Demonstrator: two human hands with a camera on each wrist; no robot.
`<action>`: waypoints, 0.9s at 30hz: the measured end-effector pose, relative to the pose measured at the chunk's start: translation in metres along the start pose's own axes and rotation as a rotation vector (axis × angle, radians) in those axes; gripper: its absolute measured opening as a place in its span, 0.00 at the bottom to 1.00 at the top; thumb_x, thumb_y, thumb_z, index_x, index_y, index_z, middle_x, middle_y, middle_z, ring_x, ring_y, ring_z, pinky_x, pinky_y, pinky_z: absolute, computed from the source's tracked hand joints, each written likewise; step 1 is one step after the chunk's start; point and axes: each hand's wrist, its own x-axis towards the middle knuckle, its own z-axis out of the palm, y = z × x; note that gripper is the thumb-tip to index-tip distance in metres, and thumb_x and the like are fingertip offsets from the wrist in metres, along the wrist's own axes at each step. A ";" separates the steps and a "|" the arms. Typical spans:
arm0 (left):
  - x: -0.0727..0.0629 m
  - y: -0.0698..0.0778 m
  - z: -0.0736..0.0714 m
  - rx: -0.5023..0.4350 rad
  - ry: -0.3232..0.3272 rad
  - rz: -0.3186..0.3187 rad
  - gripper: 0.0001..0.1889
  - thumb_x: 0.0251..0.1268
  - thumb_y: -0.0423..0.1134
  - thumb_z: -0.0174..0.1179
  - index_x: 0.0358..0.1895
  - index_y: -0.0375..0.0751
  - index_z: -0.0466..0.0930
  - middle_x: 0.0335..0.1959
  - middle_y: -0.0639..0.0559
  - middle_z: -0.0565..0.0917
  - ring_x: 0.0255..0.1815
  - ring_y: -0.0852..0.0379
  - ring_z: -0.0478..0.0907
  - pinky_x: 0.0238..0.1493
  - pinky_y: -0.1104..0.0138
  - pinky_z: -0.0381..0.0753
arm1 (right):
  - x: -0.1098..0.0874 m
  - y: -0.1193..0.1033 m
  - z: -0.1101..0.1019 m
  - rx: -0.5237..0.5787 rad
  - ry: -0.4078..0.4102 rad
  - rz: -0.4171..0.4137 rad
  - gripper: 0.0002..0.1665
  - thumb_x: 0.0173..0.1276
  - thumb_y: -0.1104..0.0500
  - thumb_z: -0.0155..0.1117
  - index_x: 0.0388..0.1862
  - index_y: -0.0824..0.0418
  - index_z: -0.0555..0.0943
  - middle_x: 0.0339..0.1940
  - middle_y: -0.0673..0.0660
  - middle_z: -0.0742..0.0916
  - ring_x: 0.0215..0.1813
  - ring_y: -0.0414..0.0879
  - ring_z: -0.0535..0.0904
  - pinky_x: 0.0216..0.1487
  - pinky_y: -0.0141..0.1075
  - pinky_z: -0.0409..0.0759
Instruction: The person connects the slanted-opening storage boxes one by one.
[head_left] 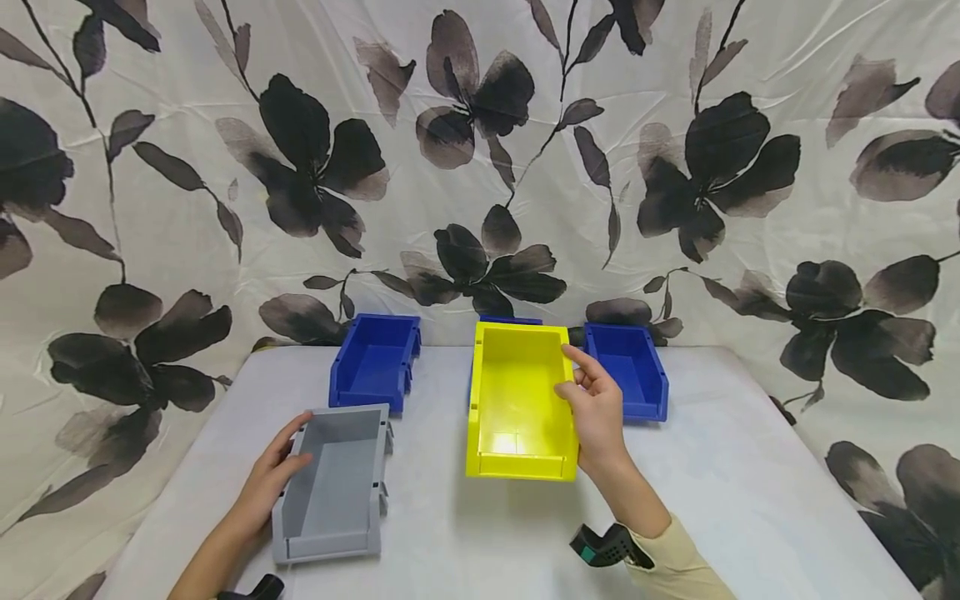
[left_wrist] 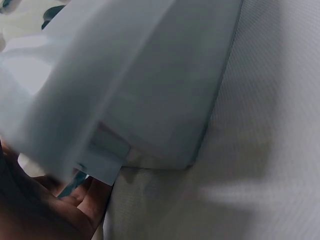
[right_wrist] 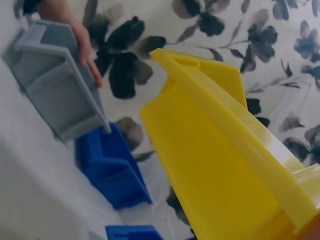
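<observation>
My right hand point(head_left: 600, 421) grips the right side wall of a yellow plastic storage bin point(head_left: 522, 392), thumb over the rim. That bin hangs above the table, its open top tilted towards me. On the left, my left hand point(head_left: 266, 483) holds the left wall of a grey storage bin point(head_left: 341, 492), thumb inside the rim. The grey bin is close to the table surface; whether its base fully touches cannot be told. In the right wrist view the yellow bin point(right_wrist: 215, 155) fills the front, with the grey bin point(right_wrist: 62, 90) beyond it.
Along the back of the white table point(head_left: 435, 533) stand a blue bin point(head_left: 375, 362) at left, another blue bin point(head_left: 630, 367) at right, and a middle blue bin point(head_left: 512, 321) mostly hidden behind the yellow one. A floral cloth point(head_left: 420, 208) hangs behind.
</observation>
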 end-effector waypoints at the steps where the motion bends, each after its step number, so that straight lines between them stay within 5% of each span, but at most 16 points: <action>1: 0.000 0.000 0.000 0.001 0.001 -0.003 0.33 0.75 0.39 0.49 0.78 0.47 0.48 0.78 0.39 0.39 0.74 0.28 0.31 0.66 0.33 0.35 | -0.001 0.002 0.003 0.006 -0.004 -0.002 0.30 0.64 0.73 0.53 0.65 0.57 0.75 0.37 0.58 0.67 0.43 0.49 0.71 0.41 0.29 0.73; 12: -0.001 0.000 0.000 -0.004 0.007 -0.043 0.33 0.75 0.38 0.48 0.78 0.48 0.46 0.78 0.37 0.38 0.74 0.27 0.31 0.63 0.29 0.38 | -0.017 0.023 0.039 0.093 -0.084 0.019 0.31 0.61 0.75 0.55 0.65 0.61 0.75 0.32 0.57 0.73 0.37 0.47 0.73 0.40 0.35 0.77; 27: -0.001 0.000 0.001 -0.010 -0.012 -0.008 0.33 0.76 0.40 0.48 0.79 0.48 0.45 0.79 0.40 0.38 0.74 0.29 0.28 0.64 0.30 0.33 | -0.026 0.047 0.067 0.107 -0.161 0.028 0.32 0.61 0.74 0.55 0.66 0.64 0.73 0.32 0.56 0.74 0.36 0.46 0.72 0.42 0.36 0.75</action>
